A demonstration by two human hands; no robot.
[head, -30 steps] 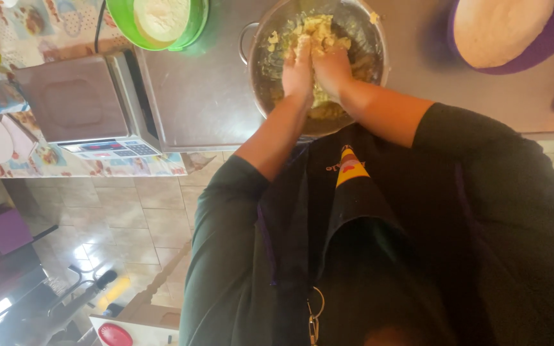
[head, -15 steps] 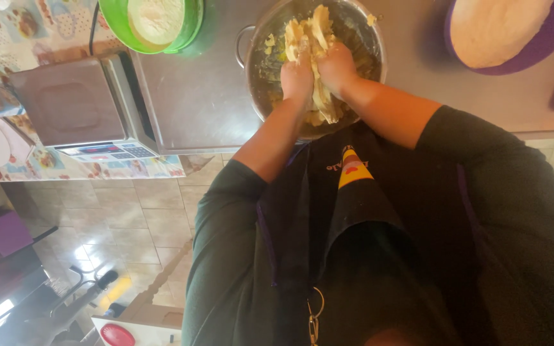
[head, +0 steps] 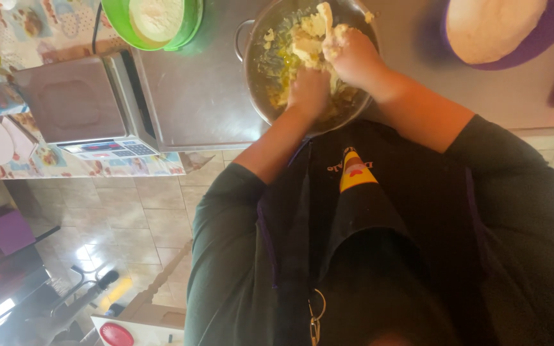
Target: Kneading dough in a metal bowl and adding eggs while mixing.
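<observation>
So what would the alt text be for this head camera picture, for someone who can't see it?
Seen from above, a person's left hand and right hand knead pale, crumbly dough in a metal bowl on a steel counter. A green bowl of flour and a kitchen scale stand beside it.

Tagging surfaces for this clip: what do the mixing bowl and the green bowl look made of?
The mixing bowl looks like metal, probably stainless steel: grey, shiny, with a thin loop handle. The green bowl looks like plastic: bright, even colour with a soft gloss, though glazed ceramic can't be ruled out.
</observation>
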